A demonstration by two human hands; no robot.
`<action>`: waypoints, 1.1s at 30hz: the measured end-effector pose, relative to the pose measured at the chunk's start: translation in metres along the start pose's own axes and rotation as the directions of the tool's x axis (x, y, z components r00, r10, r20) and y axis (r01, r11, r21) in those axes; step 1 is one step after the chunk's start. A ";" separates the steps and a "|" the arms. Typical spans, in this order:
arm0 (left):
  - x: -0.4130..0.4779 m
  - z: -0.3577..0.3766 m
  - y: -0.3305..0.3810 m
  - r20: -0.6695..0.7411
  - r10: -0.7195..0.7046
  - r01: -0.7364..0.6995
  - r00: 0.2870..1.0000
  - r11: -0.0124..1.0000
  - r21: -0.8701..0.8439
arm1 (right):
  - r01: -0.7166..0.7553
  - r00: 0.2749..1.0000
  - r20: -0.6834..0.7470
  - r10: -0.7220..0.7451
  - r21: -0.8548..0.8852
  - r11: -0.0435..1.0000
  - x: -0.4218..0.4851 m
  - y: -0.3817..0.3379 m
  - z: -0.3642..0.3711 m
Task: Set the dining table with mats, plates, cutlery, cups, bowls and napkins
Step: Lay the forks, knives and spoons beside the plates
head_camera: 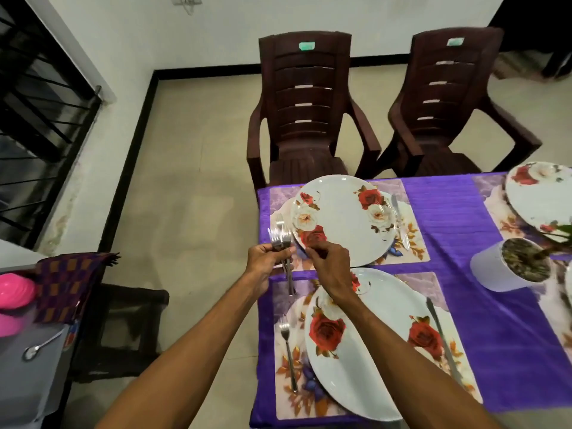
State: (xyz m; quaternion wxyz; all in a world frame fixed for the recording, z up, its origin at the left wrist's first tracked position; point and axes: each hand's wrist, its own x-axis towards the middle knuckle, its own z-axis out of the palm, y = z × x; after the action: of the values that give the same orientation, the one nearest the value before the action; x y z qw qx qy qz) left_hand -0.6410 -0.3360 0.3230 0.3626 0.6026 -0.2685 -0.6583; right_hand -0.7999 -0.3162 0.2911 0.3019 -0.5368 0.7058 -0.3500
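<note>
Step in hand: laying cutlery, specifically forks, at the left side of each setting.
Left hand: the left hand (269,258), centre of frame, grips a bundle of forks (280,239) with tines pointing up-frame; one handle hangs lower than the rest.
Right hand: the right hand (329,264) has its fingers curled down at the near rim of the far plate (343,218); whether they pinch a fork handle or hold nothing is hidden.
Far setting: the plate sits on its mat (411,243) with a knife (400,224) at its right. Tines show just above the bundle, but it cannot be told whether that fork already lies on the mat.
Near setting: the near plate (365,351) has a laid fork (288,351) on its left and a second knife (442,335) on its right, so it looks finished for cutlery.
Next move: probably drawing one fork from the bundle and setting it straight beside the far plate, clear of the rim.
Still missing: no cups, bowls or napkins are in view on the purple tablecloth (458,243).
</note>
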 end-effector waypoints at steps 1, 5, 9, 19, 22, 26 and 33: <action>-0.006 0.012 -0.001 0.007 0.014 -0.014 1.000 1.000 0.010 | -0.002 0.999 0.038 -0.001 0.062 0.998 -0.004 0.000 -0.013; -0.039 0.073 -0.012 0.055 0.041 -0.043 0.998 0.999 0.025 | -0.074 0.981 0.191 0.023 0.265 0.961 -0.026 0.015 -0.080; -0.069 0.133 -0.030 0.040 0.046 -0.047 0.998 0.999 0.013 | -0.147 0.961 0.271 0.054 0.339 0.929 -0.044 0.036 -0.138; -0.110 0.253 -0.076 0.214 -0.068 0.059 0.975 0.997 0.046 | -0.274 0.961 0.158 0.227 0.434 0.858 -0.074 0.104 -0.246; -0.108 0.272 -0.087 0.260 -0.104 0.098 0.960 0.995 0.037 | -0.296 0.955 0.110 0.276 0.439 0.848 -0.081 0.123 -0.273; -0.112 0.303 -0.101 0.313 -0.122 0.113 0.942 0.992 0.047 | -0.296 0.947 0.023 0.321 0.452 0.841 -0.092 0.148 -0.312; -0.120 0.370 -0.125 0.425 -0.178 0.111 0.888 0.978 0.178 | -0.337 0.912 -0.089 0.402 0.400 0.852 -0.110 0.218 -0.382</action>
State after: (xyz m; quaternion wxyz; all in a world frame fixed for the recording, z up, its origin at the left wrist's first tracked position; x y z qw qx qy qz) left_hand -1.0240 -0.1971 0.3439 0.1967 0.4827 -0.3459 -0.7802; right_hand -1.1984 -0.1057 0.3371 0.3999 -0.2912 0.7385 -0.4582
